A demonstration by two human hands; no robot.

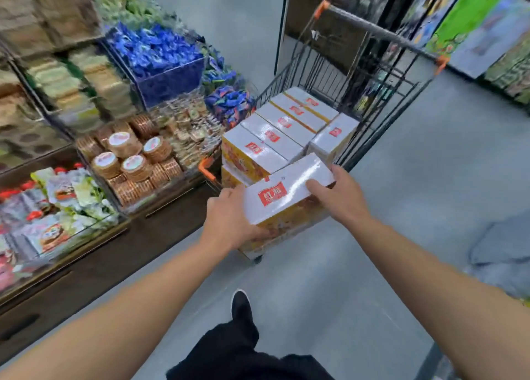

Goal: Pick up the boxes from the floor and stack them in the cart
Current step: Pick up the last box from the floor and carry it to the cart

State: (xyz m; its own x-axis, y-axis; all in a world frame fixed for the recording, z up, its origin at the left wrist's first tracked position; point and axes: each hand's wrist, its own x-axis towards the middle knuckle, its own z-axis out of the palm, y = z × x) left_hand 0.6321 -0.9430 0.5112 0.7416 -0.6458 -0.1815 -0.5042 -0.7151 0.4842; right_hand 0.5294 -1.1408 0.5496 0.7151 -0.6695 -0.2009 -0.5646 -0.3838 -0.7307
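Box (286,196), red label perhaps "红油", gripped by our left hand (229,222) and right hand (338,196) at the cart (372,104) edge, open floor (430,179) rightward

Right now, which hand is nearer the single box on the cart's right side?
Right. The right hand grips the carried box just below that single box; the left hand holds the opposite end, farther away.

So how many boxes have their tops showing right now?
7. One held box sits between the left hand and right hand; five form a row in the cart, one sits beside that row. Lower layers are partly hidden.
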